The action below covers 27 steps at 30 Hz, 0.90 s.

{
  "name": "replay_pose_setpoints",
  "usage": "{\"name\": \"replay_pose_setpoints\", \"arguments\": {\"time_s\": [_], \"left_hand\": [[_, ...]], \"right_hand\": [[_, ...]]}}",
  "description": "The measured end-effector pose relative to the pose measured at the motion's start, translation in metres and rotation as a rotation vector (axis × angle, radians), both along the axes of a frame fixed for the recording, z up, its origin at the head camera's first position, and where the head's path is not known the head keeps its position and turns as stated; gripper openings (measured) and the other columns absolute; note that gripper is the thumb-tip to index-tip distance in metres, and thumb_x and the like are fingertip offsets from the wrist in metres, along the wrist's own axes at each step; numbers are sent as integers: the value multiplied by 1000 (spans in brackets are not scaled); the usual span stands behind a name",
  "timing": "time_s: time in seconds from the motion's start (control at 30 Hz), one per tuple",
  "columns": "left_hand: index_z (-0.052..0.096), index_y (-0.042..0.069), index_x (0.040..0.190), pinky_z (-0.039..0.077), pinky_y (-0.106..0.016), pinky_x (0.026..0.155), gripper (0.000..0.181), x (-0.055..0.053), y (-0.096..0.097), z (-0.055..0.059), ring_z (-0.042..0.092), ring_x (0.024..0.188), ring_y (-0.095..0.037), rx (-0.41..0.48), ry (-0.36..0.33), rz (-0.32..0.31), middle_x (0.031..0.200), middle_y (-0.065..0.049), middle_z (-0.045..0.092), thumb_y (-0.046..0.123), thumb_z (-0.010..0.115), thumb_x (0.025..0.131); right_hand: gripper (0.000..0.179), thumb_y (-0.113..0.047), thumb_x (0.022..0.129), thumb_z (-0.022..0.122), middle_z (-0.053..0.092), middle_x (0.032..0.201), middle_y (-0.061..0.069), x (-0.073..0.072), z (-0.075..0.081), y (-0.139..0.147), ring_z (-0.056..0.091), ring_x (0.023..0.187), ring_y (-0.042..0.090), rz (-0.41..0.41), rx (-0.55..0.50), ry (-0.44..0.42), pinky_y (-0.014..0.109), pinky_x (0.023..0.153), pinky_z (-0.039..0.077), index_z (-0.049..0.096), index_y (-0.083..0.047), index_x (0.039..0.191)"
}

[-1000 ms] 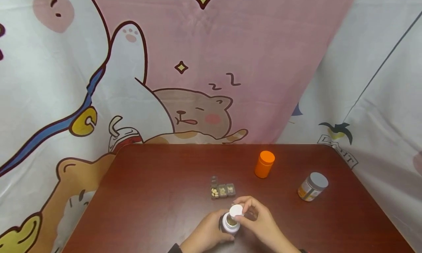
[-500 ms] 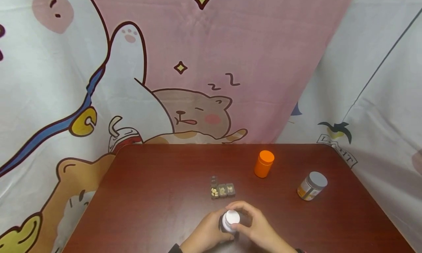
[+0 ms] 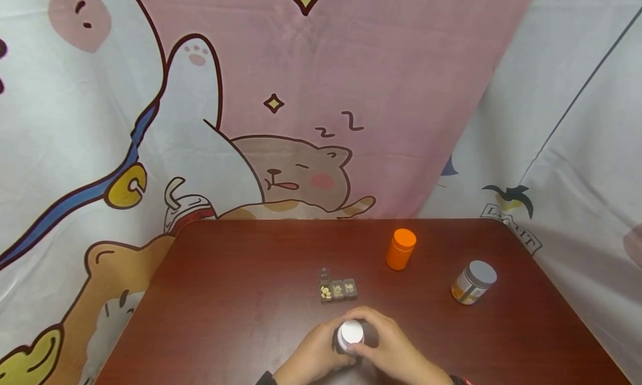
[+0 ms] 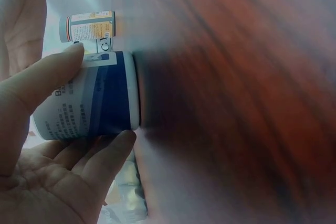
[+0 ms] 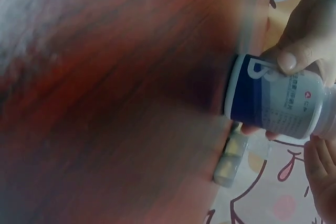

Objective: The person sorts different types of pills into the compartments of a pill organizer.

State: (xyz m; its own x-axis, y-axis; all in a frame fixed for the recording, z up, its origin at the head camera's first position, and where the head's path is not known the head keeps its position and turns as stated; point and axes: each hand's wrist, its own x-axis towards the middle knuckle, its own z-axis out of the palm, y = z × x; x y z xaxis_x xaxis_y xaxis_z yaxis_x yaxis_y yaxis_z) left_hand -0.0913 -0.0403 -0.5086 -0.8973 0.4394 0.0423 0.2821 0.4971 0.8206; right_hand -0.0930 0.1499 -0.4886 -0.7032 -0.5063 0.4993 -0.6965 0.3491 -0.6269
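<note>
A white pill bottle with a blue lower band [image 4: 107, 98] stands upright on the table, its white cap [image 3: 352, 331] on top. My left hand [image 3: 320, 347] grips the bottle's body, thumb on one side and fingers on the other. From the right, my right hand [image 3: 393, 345] curls thumb and fingers round the cap; part of this grip is hidden in the wrist views. Just beyond the hands sits a small clear pill organizer [image 3: 338, 290]. Pale tablets [image 3: 326, 292] lie in its compartments, and the leftmost lid stands open.
An orange bottle [image 3: 400, 249] stands farther back, right of the organizer. A jar with a grey lid [image 3: 473, 282] is near the right side of the dark red-brown table [image 3: 241, 273]. Behind hangs a cartoon-printed cloth [image 3: 401, 95].
The right hand has brought the cap, earlier held tilted above the bottle's open mouth, down onto it. The left hand has kept its grip on the bottle.
</note>
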Motion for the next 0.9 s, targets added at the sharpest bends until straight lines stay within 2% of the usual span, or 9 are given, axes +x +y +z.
{"name": "replay_pose_setpoints", "arguments": {"time_s": [0.13,0.27,0.4,0.53,0.63,0.7,0.8,0.9], "left_hand": [[60,14,120,47,-33,87,60,0,0,-1,58,99,-8,4,-12,-6,109,10,63,21,84,65],[60,11,119,46,-35,88,59,1,0,0,58,100,-10,6,-26,-2,109,9,63,20,84,65],[58,12,123,46,-34,89,64,1,-1,1,58,102,-11,-5,1,-6,112,7,63,19,83,65],[55,12,127,45,-34,91,69,2,-2,-1,57,104,-11,-24,16,-3,114,5,63,22,84,65],[57,10,125,45,-34,91,68,2,-1,-2,58,103,-11,-13,-10,-3,112,5,63,23,84,65],[58,9,123,46,-32,89,66,1,-1,-2,58,101,-9,0,-27,-2,110,5,64,23,85,65],[58,11,123,47,-30,86,66,0,0,-1,58,97,-8,24,-36,2,108,6,64,21,85,64],[59,12,122,47,-29,83,64,-2,0,-2,58,95,-7,35,-22,1,107,7,64,20,85,64]], "right_hand": [[60,-25,78,76,54,127,-3,-6,2,12,55,111,18,79,45,-68,35,89,47,50,-15,131],[62,-26,79,74,53,131,-2,-20,6,25,52,113,19,205,81,-199,38,90,45,49,-15,135],[59,-23,82,72,56,131,0,-37,5,27,51,118,20,370,52,-343,42,97,41,50,-13,135],[52,-21,84,71,58,127,1,-46,3,24,53,116,19,457,30,-398,40,98,40,55,-11,132],[46,-22,83,72,61,120,-2,-43,2,21,55,111,16,423,24,-372,36,95,42,60,-14,127],[44,-23,81,73,63,116,-3,-38,2,18,56,108,14,372,9,-316,35,92,44,63,-14,123],[45,-26,78,75,63,113,-5,-27,1,13,56,104,13,242,10,-184,33,89,45,63,-16,120],[46,-29,75,77,61,112,-10,-16,0,7,55,103,11,78,43,-90,32,88,46,63,-21,117]]}}
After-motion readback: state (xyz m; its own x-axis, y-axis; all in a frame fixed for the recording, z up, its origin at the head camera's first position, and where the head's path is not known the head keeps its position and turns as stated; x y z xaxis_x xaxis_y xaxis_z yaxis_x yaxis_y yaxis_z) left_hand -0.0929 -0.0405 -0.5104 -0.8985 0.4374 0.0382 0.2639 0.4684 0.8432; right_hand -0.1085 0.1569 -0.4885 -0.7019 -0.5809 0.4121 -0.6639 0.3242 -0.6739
